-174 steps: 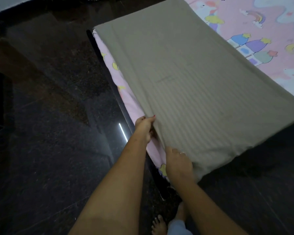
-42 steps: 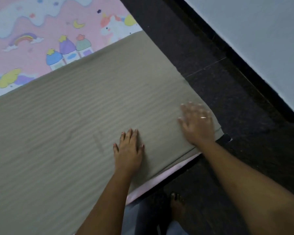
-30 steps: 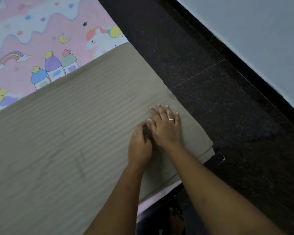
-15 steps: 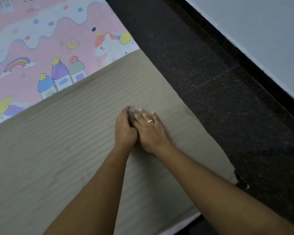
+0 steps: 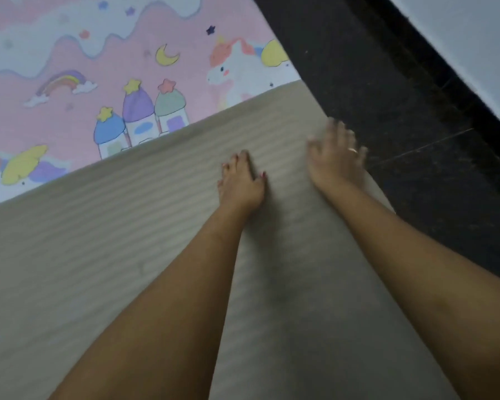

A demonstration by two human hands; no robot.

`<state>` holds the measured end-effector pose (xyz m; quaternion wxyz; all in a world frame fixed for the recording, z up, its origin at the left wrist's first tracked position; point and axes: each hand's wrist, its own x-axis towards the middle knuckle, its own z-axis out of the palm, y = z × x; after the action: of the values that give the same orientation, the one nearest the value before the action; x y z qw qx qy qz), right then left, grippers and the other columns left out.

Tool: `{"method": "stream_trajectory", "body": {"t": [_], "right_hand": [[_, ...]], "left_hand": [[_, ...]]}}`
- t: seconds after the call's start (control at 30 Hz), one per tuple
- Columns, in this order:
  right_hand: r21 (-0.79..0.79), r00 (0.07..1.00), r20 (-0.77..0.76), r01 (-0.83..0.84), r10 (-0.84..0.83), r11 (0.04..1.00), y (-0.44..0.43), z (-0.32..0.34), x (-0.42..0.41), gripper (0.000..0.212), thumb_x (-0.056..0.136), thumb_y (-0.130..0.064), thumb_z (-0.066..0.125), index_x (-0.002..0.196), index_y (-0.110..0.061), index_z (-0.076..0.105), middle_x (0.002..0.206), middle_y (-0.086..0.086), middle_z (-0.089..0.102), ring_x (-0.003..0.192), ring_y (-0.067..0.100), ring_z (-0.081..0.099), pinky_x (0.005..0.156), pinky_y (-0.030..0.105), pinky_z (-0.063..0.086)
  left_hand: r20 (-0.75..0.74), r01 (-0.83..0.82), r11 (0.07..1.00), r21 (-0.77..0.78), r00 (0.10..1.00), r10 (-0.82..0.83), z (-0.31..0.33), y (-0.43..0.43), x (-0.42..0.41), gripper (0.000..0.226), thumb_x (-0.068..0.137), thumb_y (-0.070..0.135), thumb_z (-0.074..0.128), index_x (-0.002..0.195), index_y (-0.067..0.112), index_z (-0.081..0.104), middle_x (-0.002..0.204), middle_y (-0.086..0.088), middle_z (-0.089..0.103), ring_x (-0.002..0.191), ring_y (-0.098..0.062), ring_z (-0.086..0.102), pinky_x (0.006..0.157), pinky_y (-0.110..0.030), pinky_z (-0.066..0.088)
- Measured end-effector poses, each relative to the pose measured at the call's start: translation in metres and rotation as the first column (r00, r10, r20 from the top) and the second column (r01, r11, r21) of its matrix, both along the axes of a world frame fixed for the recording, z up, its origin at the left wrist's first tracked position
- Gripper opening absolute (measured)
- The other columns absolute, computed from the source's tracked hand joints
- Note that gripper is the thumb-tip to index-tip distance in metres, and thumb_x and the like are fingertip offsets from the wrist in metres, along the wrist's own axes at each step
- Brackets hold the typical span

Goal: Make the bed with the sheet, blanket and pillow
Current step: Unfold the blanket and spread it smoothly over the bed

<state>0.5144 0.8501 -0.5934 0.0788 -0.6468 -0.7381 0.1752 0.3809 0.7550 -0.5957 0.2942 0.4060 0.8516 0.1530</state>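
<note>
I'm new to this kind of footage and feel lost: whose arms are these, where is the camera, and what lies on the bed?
No machine here: one wide-angle camera sits on a person's head, looking forward and down, so the two bare arms are the wearer's own. The left hand lies flat, fingers straight, on a grey-beige striped blanket. The right hand, blurred with fingers spread, is at the blanket's edge beside the dark floor. Neither hand holds anything. Beyond the blanket shows a pink sheet printed with a unicorn, a rainbow and little houses.
</note>
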Motion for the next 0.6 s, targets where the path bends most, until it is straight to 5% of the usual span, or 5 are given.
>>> {"method": "stream_trajectory", "body": {"t": [0.13, 0.23, 0.37, 0.47, 0.6], "right_hand": [[-0.051, 0.889, 0.143, -0.433, 0.436, 0.900, 0.012, -0.009, -0.086, 0.060, 0.097, -0.054, 0.025, 0.151, -0.036, 0.006, 0.161, -0.008, 0.004, 0.147, 0.026, -0.001, 0.115, 0.054, -0.001], [0.006, 0.894, 0.229, -0.398, 0.386, 0.917, 0.037, -0.020, -0.077, 0.064, 0.096, -0.058, 0.023, 0.152, -0.035, 0.003, 0.161, -0.007, -0.001, 0.146, 0.033, -0.003, 0.115, 0.055, -0.001], [-0.034, 0.961, 0.153, -0.230, 0.232, 0.973, 0.044, -0.021, -0.040, 0.068, 0.095, -0.059, 0.027, 0.153, -0.030, 0.006, 0.161, 0.000, 0.005, 0.141, 0.043, 0.016, 0.111, 0.056, 0.016], [-0.085, 0.994, 0.056, -0.093, 0.098, 0.992, 0.019, -0.015, -0.001, 0.066, 0.097, -0.055, 0.027, 0.153, -0.025, 0.009, 0.151, 0.013, 0.029, 0.124, 0.040, 0.041, 0.096, 0.048, 0.035], [-0.158, 0.998, 0.054, -0.011, 0.020, 0.987, -0.034, -0.004, 0.071, 0.060, 0.099, -0.050, 0.026, 0.148, -0.016, 0.023, 0.132, 0.014, 0.052, 0.111, 0.034, 0.054, 0.083, 0.042, 0.044]], "left_hand": [[-0.019, -0.048, 0.999, 0.000, 0.999, 0.048, 0.002, 0.029, -0.012, 0.062, 0.099, 0.031, 0.035, 0.152, 0.018, 0.007, 0.160, -0.001, 0.007, 0.147, -0.025, 0.002, 0.117, -0.049, 0.007], [-0.076, -0.038, 0.999, -0.039, 0.996, 0.035, 0.000, 0.046, -0.010, 0.058, 0.101, 0.031, 0.031, 0.152, 0.021, 0.006, 0.160, -0.002, 0.002, 0.147, -0.026, -0.002, 0.116, -0.052, 0.004], [-0.114, 0.007, 1.000, -0.010, 0.993, -0.008, -0.001, 0.073, 0.019, 0.054, 0.102, 0.036, 0.027, 0.152, 0.027, 0.008, 0.160, 0.000, -0.001, 0.147, -0.025, -0.004, 0.115, -0.055, -0.001], [-0.160, 0.072, 0.997, 0.012, 0.985, -0.069, 0.001, 0.083, 0.052, 0.053, 0.101, 0.038, 0.024, 0.151, 0.031, 0.009, 0.160, 0.001, -0.002, 0.147, -0.024, -0.006, 0.115, -0.054, -0.004], [-0.213, 0.242, 0.970, 0.019, 0.949, -0.232, 0.001, 0.074, 0.101, 0.054, 0.099, 0.045, 0.028, 0.150, 0.035, 0.013, 0.160, 0.002, -0.001, 0.147, -0.025, -0.008, 0.115, -0.053, -0.005]]}}
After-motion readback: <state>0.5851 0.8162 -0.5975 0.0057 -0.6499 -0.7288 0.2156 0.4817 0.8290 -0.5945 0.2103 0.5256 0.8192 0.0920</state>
